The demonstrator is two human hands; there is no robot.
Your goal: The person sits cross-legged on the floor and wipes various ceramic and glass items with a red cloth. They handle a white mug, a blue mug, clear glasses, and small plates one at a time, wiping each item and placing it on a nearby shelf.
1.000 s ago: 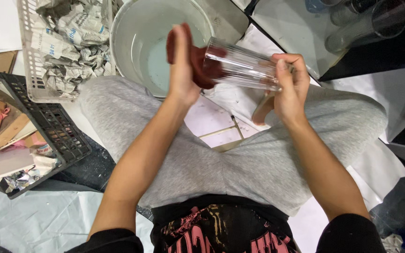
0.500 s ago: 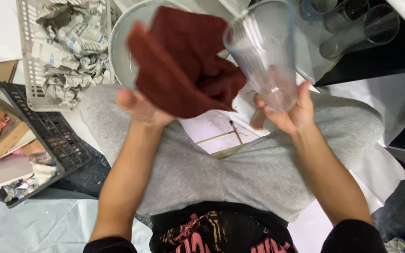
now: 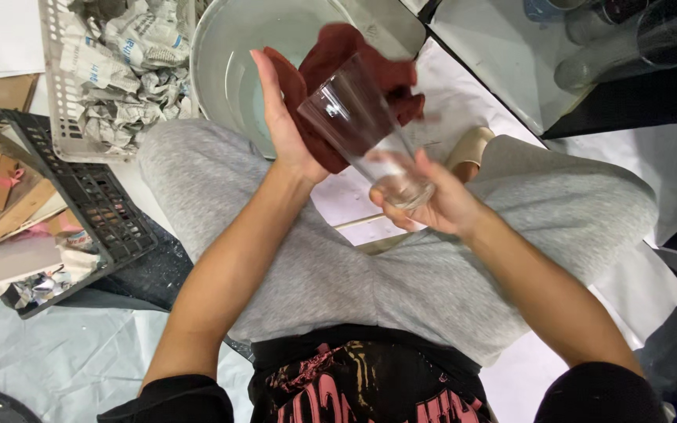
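Two hands: both work just above the grey-trousered lap, the landmark here.
Right hand: fingers closed around the base of a clear glass, which tilts up and leftward over the lap.
Left hand: palm flat, fingers straight, pressing a dark red cloth against the glass's rim.
Beyond the lap: a pale basin holding water; left of it, a white basket of crumpled newspaper.
Risk: the wet glass, held only at its base, could slip and drop, I judge.
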